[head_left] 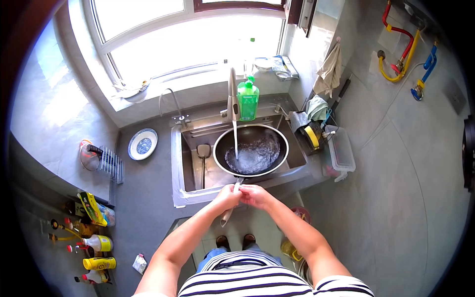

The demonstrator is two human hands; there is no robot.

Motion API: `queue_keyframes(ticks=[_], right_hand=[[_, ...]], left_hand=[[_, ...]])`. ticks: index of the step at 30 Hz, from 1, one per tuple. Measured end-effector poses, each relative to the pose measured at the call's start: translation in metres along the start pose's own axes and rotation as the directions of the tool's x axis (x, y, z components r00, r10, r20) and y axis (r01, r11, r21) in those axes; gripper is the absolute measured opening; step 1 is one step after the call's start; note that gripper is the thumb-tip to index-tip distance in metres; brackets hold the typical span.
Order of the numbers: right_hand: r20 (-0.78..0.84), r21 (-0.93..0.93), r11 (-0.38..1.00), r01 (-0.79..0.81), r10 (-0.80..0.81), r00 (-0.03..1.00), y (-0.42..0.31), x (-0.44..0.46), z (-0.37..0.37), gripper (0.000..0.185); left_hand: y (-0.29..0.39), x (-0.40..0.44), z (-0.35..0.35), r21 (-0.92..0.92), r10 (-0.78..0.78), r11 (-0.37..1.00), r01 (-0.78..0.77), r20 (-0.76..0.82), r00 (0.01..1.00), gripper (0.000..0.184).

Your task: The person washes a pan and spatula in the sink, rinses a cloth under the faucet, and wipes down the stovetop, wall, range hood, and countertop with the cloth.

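A dark frying pan (251, 150) with a pale rim rests over the sink (190, 171), water swirling inside it. From the faucet (233, 99) a stream of water falls into the pan. The pan's handle (226, 217) points toward my body. My left hand (228, 196) is closed around the handle near the pan. Beside it, touching, my right hand (254, 196) has its fingers pressed together at the handle, with a small white thing between the two hands that I cannot make out. A spatula (203, 152) lies in the sink, left of the pan.
A green soap bottle (248, 101) stands behind the sink. Left on the counter are a blue-and-white plate (143, 144) and a metal rack (113, 165). Several bottles stand lower left. To the right are a cloth-topped caddy (309, 129) and a clear plastic box (341, 150).
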State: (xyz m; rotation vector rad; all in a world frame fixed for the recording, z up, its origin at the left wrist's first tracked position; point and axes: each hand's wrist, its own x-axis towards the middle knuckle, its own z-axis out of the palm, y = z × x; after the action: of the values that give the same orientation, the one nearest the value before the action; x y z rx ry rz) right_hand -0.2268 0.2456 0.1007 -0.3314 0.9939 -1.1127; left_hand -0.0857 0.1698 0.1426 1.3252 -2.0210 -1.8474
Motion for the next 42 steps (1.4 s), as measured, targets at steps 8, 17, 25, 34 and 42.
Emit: queue_keyframes(ticks=[8,17,25,34,42], right_hand=[[0.098,-0.017,1.000,-0.026,0.028,0.995,-0.037,0.009,-0.004,0.022],[0.068,0.054,0.997,-0.057,0.053,0.996,-0.054,0.048,0.010,0.021],[0.003,0.114,0.987,-0.110,0.110,0.994,-0.057,0.095,0.024,0.018],[-0.050,0.189,0.982,-0.023,0.033,0.998,-0.057,0.101,0.042,0.019],[-0.056,0.208,0.978,-0.007,0.019,0.998,-0.044,0.089,0.046,0.021]], left_hand=[[0.014,0.045,-0.028,-0.589,-0.256,0.657,0.471,0.413,0.874,0.017],[0.025,0.072,-0.075,-0.712,-0.120,0.157,0.685,0.675,0.728,0.024],[0.006,0.096,-0.106,-0.684,0.027,-0.057,0.727,0.727,0.686,0.025],[0.008,0.114,-0.132,-0.609,-0.019,0.089,0.788,0.790,0.613,0.016],[0.008,0.106,-0.136,-0.525,-0.139,0.214,0.824,0.818,0.558,0.019]])
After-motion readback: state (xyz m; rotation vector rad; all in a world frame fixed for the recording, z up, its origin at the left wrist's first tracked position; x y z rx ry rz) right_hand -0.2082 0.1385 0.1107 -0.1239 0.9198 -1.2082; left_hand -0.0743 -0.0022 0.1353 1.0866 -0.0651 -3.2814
